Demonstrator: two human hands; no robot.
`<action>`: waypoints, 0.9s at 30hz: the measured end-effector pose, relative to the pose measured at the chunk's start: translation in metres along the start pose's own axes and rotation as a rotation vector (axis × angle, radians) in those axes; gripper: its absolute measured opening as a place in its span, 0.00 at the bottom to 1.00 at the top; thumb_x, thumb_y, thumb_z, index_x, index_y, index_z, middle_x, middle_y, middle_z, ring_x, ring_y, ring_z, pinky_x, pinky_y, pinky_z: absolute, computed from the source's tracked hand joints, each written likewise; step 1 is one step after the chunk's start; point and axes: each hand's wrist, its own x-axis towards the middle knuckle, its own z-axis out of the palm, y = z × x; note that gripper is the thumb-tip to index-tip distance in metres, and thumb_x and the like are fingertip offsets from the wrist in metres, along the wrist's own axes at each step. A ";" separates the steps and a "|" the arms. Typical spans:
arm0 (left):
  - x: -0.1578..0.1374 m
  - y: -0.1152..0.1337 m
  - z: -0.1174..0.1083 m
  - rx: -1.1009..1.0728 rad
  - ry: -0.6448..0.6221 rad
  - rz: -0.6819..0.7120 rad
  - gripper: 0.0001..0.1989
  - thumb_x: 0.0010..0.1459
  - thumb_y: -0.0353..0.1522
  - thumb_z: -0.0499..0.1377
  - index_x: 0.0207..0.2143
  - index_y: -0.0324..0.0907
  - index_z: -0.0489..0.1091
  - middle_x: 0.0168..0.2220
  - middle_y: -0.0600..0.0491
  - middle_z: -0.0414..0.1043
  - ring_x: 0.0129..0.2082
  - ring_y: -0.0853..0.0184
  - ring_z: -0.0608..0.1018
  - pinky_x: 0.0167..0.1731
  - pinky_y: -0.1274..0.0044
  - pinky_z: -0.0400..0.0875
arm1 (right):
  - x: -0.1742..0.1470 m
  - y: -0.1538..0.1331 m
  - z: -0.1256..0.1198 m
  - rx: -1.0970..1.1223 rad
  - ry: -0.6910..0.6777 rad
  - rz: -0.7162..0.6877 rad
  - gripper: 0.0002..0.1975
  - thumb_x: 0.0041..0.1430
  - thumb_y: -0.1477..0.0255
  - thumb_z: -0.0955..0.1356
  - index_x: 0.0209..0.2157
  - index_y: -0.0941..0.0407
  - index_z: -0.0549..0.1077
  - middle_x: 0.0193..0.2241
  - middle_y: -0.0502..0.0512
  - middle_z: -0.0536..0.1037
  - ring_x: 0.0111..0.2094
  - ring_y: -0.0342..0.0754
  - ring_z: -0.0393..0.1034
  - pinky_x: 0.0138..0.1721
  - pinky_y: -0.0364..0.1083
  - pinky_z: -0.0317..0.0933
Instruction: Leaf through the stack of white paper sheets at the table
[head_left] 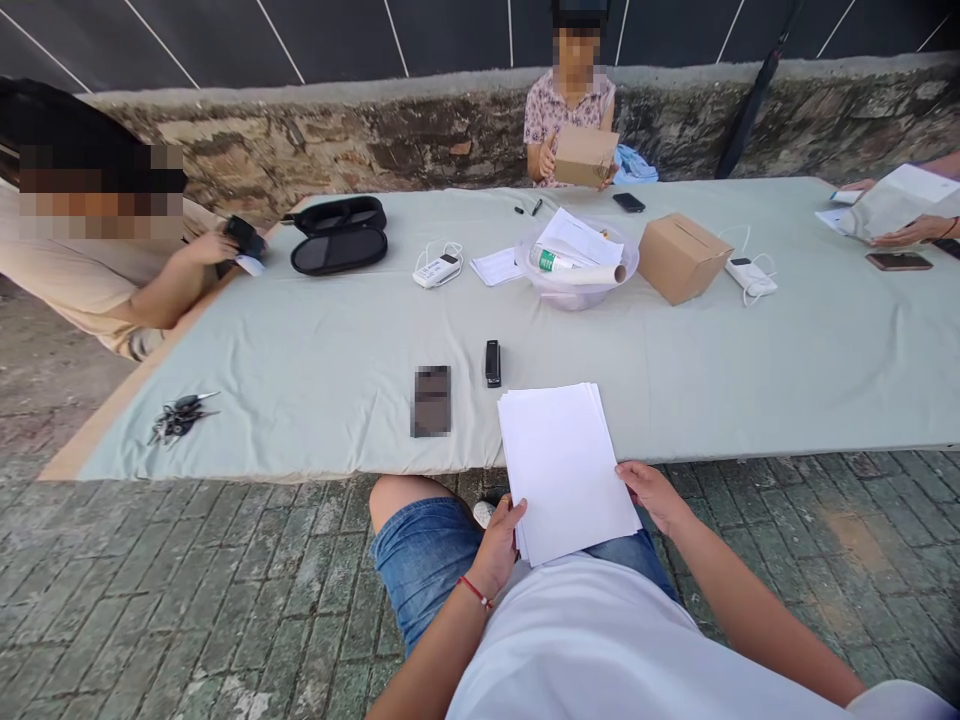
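A stack of white paper lies partly over the near table edge and partly above my lap. My left hand grips its lower left side, thumb on top and the other fingers hidden underneath. On the opposite side, my right hand pinches the stack's right edge. The sheets are slightly out of line with one another. Just beyond the paper stands a black stapler on the cloth. To the left of that lies a dark phone-like rectangle, blurred over.
On the tablecloth sit keys, a black open case, white corded devices, a plastic basin of papers and a cardboard box. People sit left, across and right; the one across holds a carton.
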 end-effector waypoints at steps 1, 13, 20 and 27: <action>0.002 0.004 0.001 -0.014 -0.006 0.009 0.22 0.49 0.40 0.70 0.44 0.40 0.72 0.47 0.43 0.77 0.47 0.56 0.79 0.51 0.66 0.71 | 0.000 -0.002 0.003 0.097 -0.060 0.038 0.19 0.53 0.53 0.70 0.36 0.55 0.74 0.33 0.54 0.81 0.33 0.51 0.76 0.37 0.50 0.68; 0.023 0.009 0.007 0.034 -0.078 -0.183 0.26 0.46 0.35 0.72 0.46 0.32 0.74 0.46 0.36 0.78 0.43 0.52 0.81 0.50 0.62 0.73 | 0.020 -0.016 0.009 0.372 -0.422 0.250 0.21 0.50 0.62 0.76 0.41 0.61 0.77 0.43 0.67 0.81 0.45 0.56 0.78 0.55 0.56 0.66; 0.018 0.030 0.027 0.142 -0.051 0.046 0.27 0.43 0.40 0.73 0.43 0.33 0.76 0.43 0.37 0.79 0.40 0.52 0.81 0.47 0.62 0.73 | 0.017 -0.032 0.027 0.249 -0.287 0.037 0.23 0.43 0.64 0.79 0.42 0.57 0.79 0.45 0.62 0.81 0.46 0.59 0.77 0.52 0.58 0.68; 0.033 0.125 0.068 0.446 -0.273 0.489 0.24 0.46 0.41 0.71 0.42 0.36 0.77 0.44 0.43 0.79 0.46 0.53 0.78 0.51 0.62 0.70 | 0.027 -0.119 0.008 0.029 -0.123 -0.528 0.24 0.49 0.57 0.76 0.47 0.52 0.78 0.49 0.54 0.80 0.54 0.57 0.71 0.59 0.58 0.61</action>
